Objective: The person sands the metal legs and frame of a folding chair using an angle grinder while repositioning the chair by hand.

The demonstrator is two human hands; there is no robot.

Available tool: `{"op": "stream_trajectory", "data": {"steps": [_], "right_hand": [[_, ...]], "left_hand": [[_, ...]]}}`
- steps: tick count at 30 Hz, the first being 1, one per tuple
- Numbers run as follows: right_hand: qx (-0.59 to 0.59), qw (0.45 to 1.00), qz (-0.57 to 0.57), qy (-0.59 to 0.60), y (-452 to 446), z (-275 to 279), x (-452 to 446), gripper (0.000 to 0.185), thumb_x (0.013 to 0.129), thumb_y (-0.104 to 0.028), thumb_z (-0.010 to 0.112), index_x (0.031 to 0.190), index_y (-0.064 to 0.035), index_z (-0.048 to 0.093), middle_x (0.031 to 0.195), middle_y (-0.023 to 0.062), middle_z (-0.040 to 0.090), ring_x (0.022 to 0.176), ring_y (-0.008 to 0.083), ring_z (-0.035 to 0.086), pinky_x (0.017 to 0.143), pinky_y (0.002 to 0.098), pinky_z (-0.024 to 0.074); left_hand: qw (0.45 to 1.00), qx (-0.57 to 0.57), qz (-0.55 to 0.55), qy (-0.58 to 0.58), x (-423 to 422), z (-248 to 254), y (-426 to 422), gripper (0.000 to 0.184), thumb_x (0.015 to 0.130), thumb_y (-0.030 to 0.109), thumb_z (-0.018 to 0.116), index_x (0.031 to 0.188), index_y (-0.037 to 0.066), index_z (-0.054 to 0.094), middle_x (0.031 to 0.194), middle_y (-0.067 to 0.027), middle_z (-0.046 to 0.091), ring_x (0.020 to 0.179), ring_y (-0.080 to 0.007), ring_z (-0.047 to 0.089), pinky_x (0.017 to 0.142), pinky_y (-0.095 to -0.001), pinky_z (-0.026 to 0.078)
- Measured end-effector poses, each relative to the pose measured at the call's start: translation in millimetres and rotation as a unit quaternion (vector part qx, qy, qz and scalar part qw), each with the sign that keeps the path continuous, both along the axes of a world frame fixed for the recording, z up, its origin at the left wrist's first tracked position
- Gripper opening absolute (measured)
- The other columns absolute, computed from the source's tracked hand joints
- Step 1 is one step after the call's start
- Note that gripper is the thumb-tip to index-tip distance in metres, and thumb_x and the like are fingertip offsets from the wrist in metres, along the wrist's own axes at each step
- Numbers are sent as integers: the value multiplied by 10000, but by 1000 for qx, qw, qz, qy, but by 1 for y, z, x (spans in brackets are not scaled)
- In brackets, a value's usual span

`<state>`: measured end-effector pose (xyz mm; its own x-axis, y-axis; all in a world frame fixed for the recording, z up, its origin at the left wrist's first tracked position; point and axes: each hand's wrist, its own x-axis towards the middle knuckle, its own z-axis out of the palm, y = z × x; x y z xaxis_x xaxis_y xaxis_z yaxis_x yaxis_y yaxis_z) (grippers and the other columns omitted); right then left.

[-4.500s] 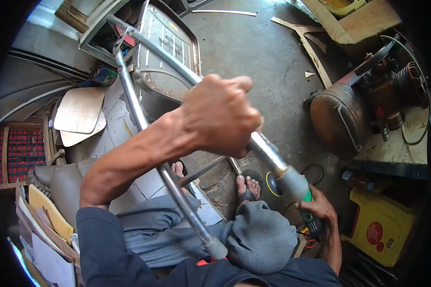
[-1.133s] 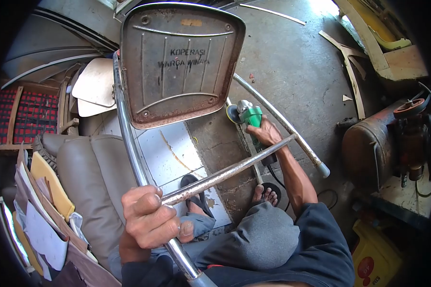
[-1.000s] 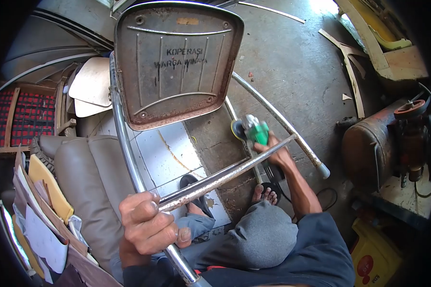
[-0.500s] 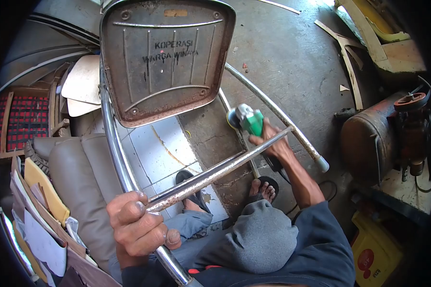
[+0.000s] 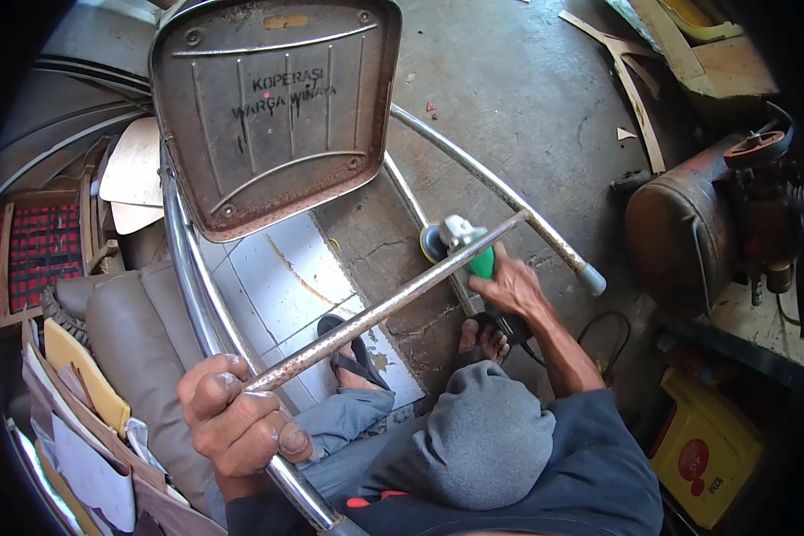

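A metal chair (image 5: 272, 121) is tipped in front of me, its rusty seat panel showing stencilled lettering. My left hand (image 5: 241, 415) wraps round the chrome tube of its frame, close to where a rust-spotted crossbar (image 5: 384, 308) joins. In my right hand (image 5: 514, 286) is a green angle grinder (image 5: 482, 262), its silver head partly behind the crossbar. The grinder's disc (image 5: 433, 242), blue with a yellow edge, is beside a lower tube of the frame; whether they touch I cannot tell. Part of the grinder's body is hidden by the crossbar and my fingers.
A grey cushioned seat (image 5: 125, 348) and stacked boards (image 5: 85, 429) lie at left. An air compressor (image 5: 679, 228) stands at right, above a yellow container (image 5: 706, 447). Wood strips (image 5: 634, 107) lie on the concrete floor. A black cord (image 5: 621, 335) loops near my right arm.
The chair has shifted left in view and tilted, so the crossbar now covers the lower bar seen before. The grinder has moved slightly nearer to me, behind the crossbar. Both hands keep their grip.
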<state>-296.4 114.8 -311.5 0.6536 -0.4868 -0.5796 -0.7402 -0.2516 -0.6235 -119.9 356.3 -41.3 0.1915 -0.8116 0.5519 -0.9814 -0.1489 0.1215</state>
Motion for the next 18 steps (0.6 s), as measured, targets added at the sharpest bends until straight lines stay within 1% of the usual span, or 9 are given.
{"op": "stream_trajectory", "data": {"steps": [1, 3, 6, 7, 8, 11, 15, 17, 18], "right_hand": [[15, 1000, 10, 9, 0, 9, -7, 740, 770, -493, 674, 1285, 10, 501, 963, 356, 698, 935, 511, 698, 864, 555, 533], [9, 1000, 9, 13, 2, 17, -18, 728, 765, -492, 673, 1262, 12, 504, 950, 355, 696, 928, 512, 697, 863, 558, 530], [14, 999, -18, 22, 2, 22, -25, 694, 764, -482, 675, 1223, 13, 509, 934, 353, 695, 921, 522, 692, 860, 567, 524], [1, 999, -37, 15, 2, 21, -26, 686, 766, -478, 679, 1218, 11, 511, 937, 356, 694, 922, 527, 690, 858, 569, 524], [-13, 998, -58, 6, 1, 20, -27, 679, 767, -474, 683, 1213, 8, 512, 941, 359, 694, 922, 533, 687, 856, 571, 523], [-22, 999, -26, 14, -4, 20, -31, 674, 772, -465, 689, 1206, 19, 509, 935, 357, 696, 916, 531, 689, 849, 569, 527], [-40, 999, 3, -6, -2, 17, -27, 665, 780, -457, 683, 1181, 42, 504, 906, 349, 698, 882, 519, 698, 825, 561, 535], [-38, 999, -5, -7, -6, 19, -10, 656, 782, -457, 682, 1167, 44, 506, 895, 347, 699, 872, 517, 700, 821, 559, 537], [-38, 999, -15, -9, -8, 19, 2, 647, 784, -456, 681, 1153, 47, 507, 884, 345, 699, 862, 514, 702, 817, 558, 539]], "left_hand": [[1000, -3, 1, -1, 1, -4, 0, 568, 974, 432, 622, 548, 142, 384, 486, 6, 409, 555, -189, 410, 646, -367, 498], [998, -48, -22, -16, 6, -9, 2, 605, 1010, 445, 580, 548, 121, 363, 474, -14, 396, 559, -215, 403, 613, -371, 494], [998, -63, -14, -17, 12, -11, 2, 634, 1027, 466, 552, 547, 100, 358, 468, -37, 392, 560, -236, 397, 586, -382, 488], [998, -45, -35, -18, 14, -10, -2, 601, 1015, 400, 556, 545, 85, 351, 472, -47, 402, 553, -244, 396, 571, -384, 482], [998, -46, -38, -18, 16, -10, -3, 601, 1015, 400, 556, 545, 85, 351, 472, -47, 402, 553, -244, 396, 571, -384, 482], [998, -44, -47, -22, 32, -21, -1, 489, 941, 267, 556, 545, 65, 351, 475, -57, 412, 550, -252, 427, 558, -381, 478], [998, -28, -52, -3, 45, -24, 2, 489, 942, 276, 565, 550, 55, 371, 489, -60, 423, 555, -257, 449, 564, -381, 482], [1000, -3, -26, 14, 49, -27, 5, 443, 905, 308, 650, 586, 66, 461, 556, -33, 477, 588, -237, 499, 694, -404, 520], [1000, 0, -26, 17, 50, -27, 6, 443, 905, 308, 650, 586, 66, 461, 556, -33, 477, 588, -237, 499, 694, -404, 520]]}}
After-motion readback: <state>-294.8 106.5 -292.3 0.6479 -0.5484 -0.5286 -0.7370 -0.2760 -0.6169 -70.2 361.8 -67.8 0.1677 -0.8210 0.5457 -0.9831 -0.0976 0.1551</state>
